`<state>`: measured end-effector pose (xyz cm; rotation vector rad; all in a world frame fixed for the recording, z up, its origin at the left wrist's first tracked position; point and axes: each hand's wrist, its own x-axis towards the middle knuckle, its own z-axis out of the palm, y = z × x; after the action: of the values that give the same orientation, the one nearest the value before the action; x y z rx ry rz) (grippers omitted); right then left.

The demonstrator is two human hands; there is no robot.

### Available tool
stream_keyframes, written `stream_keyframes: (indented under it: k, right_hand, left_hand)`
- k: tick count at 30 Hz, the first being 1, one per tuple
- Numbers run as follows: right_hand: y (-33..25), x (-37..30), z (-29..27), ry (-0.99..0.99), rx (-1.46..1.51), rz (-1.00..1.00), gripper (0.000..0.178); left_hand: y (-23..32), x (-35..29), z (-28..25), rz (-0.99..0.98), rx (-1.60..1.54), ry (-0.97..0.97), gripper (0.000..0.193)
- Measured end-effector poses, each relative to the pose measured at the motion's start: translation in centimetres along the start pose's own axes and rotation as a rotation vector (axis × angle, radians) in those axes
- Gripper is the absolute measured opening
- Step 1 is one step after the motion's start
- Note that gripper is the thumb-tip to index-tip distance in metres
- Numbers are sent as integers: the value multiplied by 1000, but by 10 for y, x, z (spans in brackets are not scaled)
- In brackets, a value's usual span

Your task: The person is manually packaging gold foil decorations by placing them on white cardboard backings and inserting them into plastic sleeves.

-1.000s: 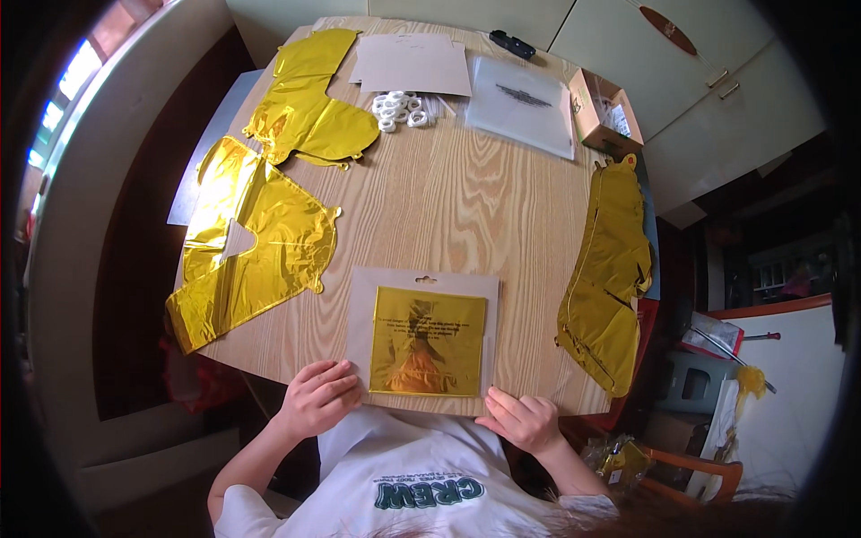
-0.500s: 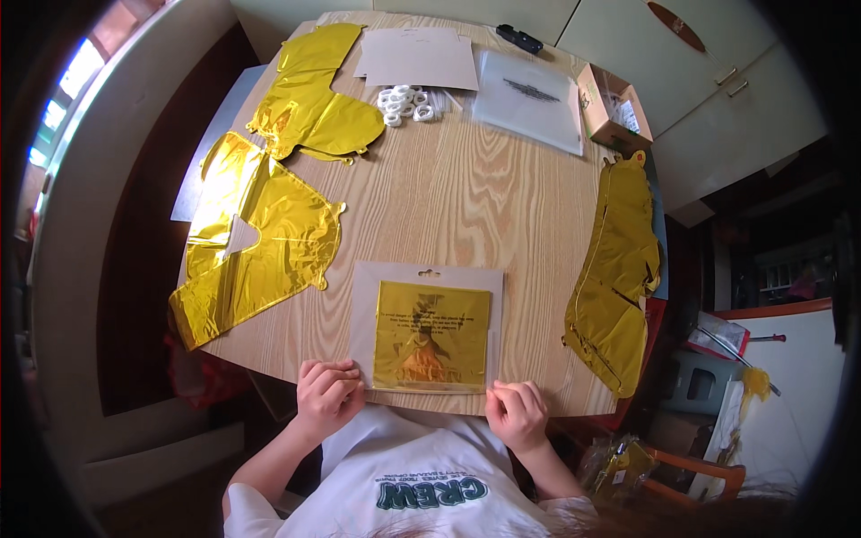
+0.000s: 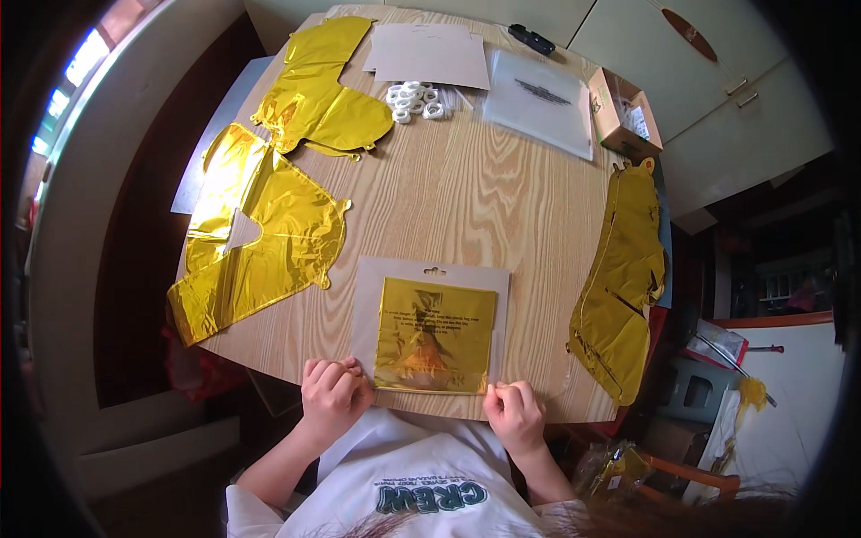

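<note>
A clear plastic bag (image 3: pixel 502 314) lies flat at the table's near edge. Inside it are a grey card with a hanger slot at the far end and a folded gold foil balloon (image 3: pixel 435 305), with dark printed lines over the gold. My left hand (image 3: pixel 336 392) is closed at the bag's near left corner, fingers curled. At the near right corner, my right hand (image 3: pixel 516 415) pinches the bag between thumb and fingers. Just where the fingertips meet the plastic is partly hidden.
Flat gold foil balloons (image 3: pixel 300 215) spread along the left side, another (image 3: pixel 621 278) along the right. At the back are grey cards (image 3: pixel 430 54), white tape rolls (image 3: pixel 413 100), a stack of clear bags (image 3: pixel 538 108) and an open cardboard box (image 3: pixel 626 112).
The whole view has shifted slightly. Both hands stay at the bag's near corners, with only a small shift of the fingers. The bag lies in the same place on the table.
</note>
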<state>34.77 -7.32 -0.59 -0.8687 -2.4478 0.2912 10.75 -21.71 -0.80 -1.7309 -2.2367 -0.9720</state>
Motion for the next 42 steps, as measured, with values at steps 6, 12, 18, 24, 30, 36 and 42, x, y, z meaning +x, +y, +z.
stream_keyframes:
  k: [6,12,18,24,30,36,42]
  right_hand:
    - [-5,1,2,-33,14,78,26]
    - [-4,0,4,-36,29,107,27]
    - [-7,-1,3,-34,44,173,26]
    - [-7,1,4,-52,43,190,24]
    - [-2,1,6,-55,35,219,24]
    - [-10,6,-4,-106,34,191,21]
    - [-43,14,-14,-139,-118,-175,30]
  left_hand:
    - [4,4,-1,-41,23,-16,14]
    - [8,8,-1,-57,79,-54,15]
    - [8,10,-3,-77,79,-90,17]
    - [10,10,-4,-83,74,-105,15]
    - [8,13,-7,-118,86,-141,15]
    - [4,7,-14,-174,203,-65,20]
    - [48,4,-15,131,-13,-317,48]
